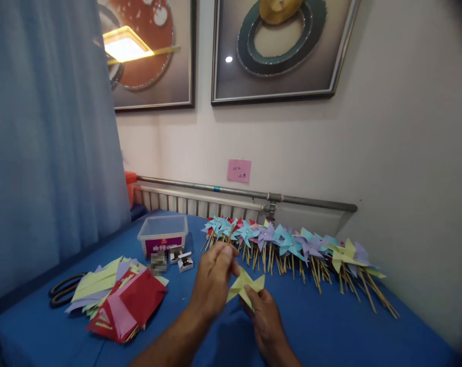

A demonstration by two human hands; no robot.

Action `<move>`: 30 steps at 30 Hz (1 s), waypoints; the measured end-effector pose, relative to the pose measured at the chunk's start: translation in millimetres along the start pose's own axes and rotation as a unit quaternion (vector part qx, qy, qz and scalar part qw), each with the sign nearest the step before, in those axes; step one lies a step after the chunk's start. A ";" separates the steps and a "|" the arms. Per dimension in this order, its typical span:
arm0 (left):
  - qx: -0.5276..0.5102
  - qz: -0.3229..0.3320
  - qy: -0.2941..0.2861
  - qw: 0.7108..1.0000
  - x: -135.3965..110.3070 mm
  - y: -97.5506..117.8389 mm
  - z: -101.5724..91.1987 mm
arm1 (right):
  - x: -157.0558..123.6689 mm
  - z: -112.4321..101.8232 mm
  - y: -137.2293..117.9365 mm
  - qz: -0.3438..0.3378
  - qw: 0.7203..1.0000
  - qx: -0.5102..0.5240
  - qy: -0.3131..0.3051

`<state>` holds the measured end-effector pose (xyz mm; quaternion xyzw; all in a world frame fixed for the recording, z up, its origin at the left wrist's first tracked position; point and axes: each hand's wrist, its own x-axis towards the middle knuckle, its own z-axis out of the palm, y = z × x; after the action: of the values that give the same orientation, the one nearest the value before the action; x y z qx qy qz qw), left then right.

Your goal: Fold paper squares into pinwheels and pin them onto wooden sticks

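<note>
A pale yellow paper pinwheel (244, 286) is in front of me, above the blue cloth. My right hand (267, 318) pinches it, thumb on its middle and fingers behind. Just up and left of it is my left hand (215, 272), its fingers curled together with the fingertips partly hidden. A thin tan strip shows above those fingers; whether they hold it or it belongs to the sticks behind, I cannot tell. Beyond my hands lies a long row of finished pinwheels (288, 243) on thin wooden sticks, in blue, purple, yellow and red.
Left lie stacked coloured papers (133, 300) and dark scissor handles (64, 290). A clear plastic tub (163, 227) stands behind small open boxes (185, 262). A blue curtain (51, 132) hangs on the left. Along the wall run a metal rail (310, 202) and a radiator (192, 204).
</note>
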<state>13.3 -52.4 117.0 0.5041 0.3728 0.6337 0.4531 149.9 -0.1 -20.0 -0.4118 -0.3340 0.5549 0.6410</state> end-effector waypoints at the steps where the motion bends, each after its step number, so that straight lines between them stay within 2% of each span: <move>1: 0.023 -0.001 0.028 0.999 17.5 -20.5 -6.6 | -0.4 -1.1 -1.6 0.006 1.000 0.005 0.007; 3: 0.076 -0.018 0.088 0.993 42.8 -59.6 -23.9 | -0.9 -2.9 -4.1 0.017 0.999 0.013 0.023; 5: 0.138 -0.039 0.113 0.983 54.9 -91.0 -39.4 | -0.9 -3.7 -6.2 0.021 0.999 0.023 0.042; 7: 0.164 -0.056 0.106 0.979 57.5 -111.2 -47.7 | -1.0 -3.5 -10.2 0.019 0.998 0.030 0.057; 9: 0.164 -0.058 0.098 0.980 56.1 -121.2 -48.6 | -1.6 -2.9 -18.2 0.016 0.997 0.037 0.065; 15: 0.149 -0.047 0.087 0.984 53.6 -127.1 -41.7 | -3.8 -1.1 -46.8 0.009 0.996 0.054 0.065; 17: 0.137 -0.040 0.088 0.986 54.5 -128.0 -42.3 | -3.3 -2.3 -43.9 0.009 0.996 0.052 0.069; 21: 0.107 -0.034 0.085 0.990 59.0 -128.3 -43.8 | 0.1 -8.1 -21.8 0.010 0.996 0.041 0.073; 27: -0.015 -0.153 0.051 0.987 61.5 -128.6 -38.6 | 3.0 -9.2 -10.0 0.028 0.998 0.052 0.035; 30: -0.085 -0.182 0.034 0.979 58.4 -127.3 -36.4 | 2.1 -5.4 -11.6 0.036 0.997 0.055 0.028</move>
<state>-1.7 42.2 8.5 0.3654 0.4182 0.5868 0.5892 160.1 0.6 -12.1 -0.4031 -0.2694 0.5836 0.6514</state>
